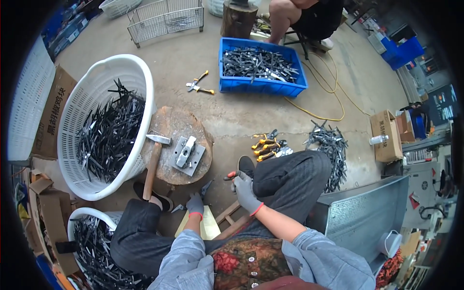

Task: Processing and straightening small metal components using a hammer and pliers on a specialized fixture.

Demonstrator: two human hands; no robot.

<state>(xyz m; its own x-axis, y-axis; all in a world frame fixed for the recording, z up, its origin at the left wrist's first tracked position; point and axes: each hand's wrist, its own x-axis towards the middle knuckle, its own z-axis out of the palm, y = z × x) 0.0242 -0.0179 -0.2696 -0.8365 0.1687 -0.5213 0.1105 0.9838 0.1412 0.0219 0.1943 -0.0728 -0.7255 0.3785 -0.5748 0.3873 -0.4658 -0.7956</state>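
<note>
My right hand (245, 190), in a grey glove with a red cuff, is closed in front of my bent right knee. A short red-and-black handle (231, 176) sticks out from its fingers; the rest of that thing is hidden. My left hand (195, 205), gloved alike, reaches down between my legs by a pale yellow sheet (209, 224). Its fingertips are foreshortened and close to a grey metal piece (207, 187) on the floor; I cannot make out a grip. Ahead, a wood stump (195, 130) bears a steel plate (187, 158) with a metal block, and a wooden-handled hammer (152, 169).
White baskets (147, 72) of dark metal pieces stand at my left. Yellow-and-black pliers (267, 147) lie near my right foot, beside a heap of metal pieces (333, 147). Farther off are a blue crate (263, 88), a yellow cable (333, 119) and a seated person (282, 19). A metal trough (367, 208) sits right.
</note>
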